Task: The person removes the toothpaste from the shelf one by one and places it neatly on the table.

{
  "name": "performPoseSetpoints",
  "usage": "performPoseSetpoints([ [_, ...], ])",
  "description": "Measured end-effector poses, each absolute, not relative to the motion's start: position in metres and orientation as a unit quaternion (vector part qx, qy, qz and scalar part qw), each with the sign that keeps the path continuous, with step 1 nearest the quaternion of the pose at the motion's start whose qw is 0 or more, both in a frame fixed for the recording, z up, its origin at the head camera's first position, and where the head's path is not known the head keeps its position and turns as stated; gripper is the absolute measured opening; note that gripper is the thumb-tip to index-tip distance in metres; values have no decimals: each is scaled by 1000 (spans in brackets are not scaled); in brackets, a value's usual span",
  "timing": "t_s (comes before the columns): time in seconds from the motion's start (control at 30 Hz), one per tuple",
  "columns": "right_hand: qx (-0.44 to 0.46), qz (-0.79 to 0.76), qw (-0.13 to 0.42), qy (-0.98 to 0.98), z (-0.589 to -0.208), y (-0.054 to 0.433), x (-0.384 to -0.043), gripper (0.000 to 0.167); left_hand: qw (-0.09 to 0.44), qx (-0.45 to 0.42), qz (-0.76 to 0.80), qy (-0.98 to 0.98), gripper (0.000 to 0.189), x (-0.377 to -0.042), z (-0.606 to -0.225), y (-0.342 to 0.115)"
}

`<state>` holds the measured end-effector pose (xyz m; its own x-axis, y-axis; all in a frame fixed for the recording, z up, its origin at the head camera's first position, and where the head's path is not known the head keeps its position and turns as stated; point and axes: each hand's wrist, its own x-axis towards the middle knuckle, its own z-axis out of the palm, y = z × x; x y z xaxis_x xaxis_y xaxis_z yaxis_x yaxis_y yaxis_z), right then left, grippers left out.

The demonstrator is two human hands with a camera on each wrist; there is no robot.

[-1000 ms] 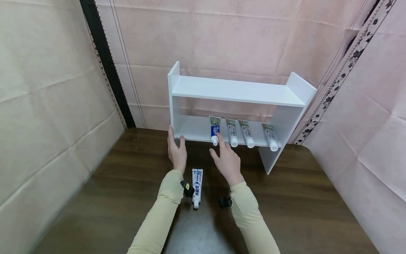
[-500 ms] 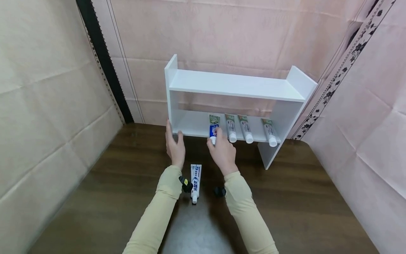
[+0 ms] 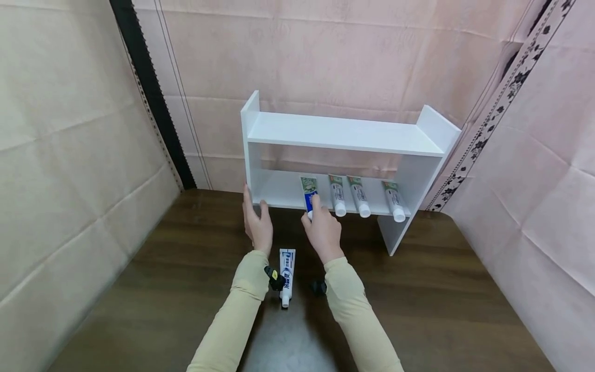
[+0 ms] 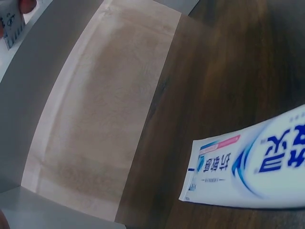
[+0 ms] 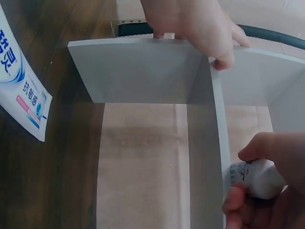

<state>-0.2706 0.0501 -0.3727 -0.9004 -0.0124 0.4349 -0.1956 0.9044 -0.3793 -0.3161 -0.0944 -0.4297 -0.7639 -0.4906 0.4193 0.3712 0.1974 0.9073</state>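
Note:
A white two-tier shelf stands on the brown table. My left hand holds its left side panel at the lower board, thumb at the front, fingers along the outside. On the lower board lies a blue and green toothpaste tube, cap end toward me. My right hand pinches this tube near its cap; in the right wrist view the thumb and fingers close around the white cap end. A white and blue toothpaste tube lies on the table between my forearms, large in the left wrist view.
Three more toothpaste tubes lie on the lower board to the right: one beside my right hand, another close to it, and a third by the right panel. Pale cloth walls surround the table.
My right hand has gone from touching the blue and green tube with a fingertip to pinching its cap end. The tube has shifted slightly left and toward me. My left hand stays at the shelf.

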Motion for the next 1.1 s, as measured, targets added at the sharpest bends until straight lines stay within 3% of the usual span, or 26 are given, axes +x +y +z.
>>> performPoseSetpoints([
  [0.2, 71, 213, 225, -948, -377, 48, -259, 31, 354, 50, -634, -686, 59, -316, -433, -97],
  [0.5, 58, 205, 223, -951, -380, 50, -249, 36, 346, 56, -636, -687, 60, -318, -433, -93],
  [1.1, 49, 220, 180, -957, -381, 54, -235, 46, 365, 70, -626, -686, 58, -323, -432, -86],
])
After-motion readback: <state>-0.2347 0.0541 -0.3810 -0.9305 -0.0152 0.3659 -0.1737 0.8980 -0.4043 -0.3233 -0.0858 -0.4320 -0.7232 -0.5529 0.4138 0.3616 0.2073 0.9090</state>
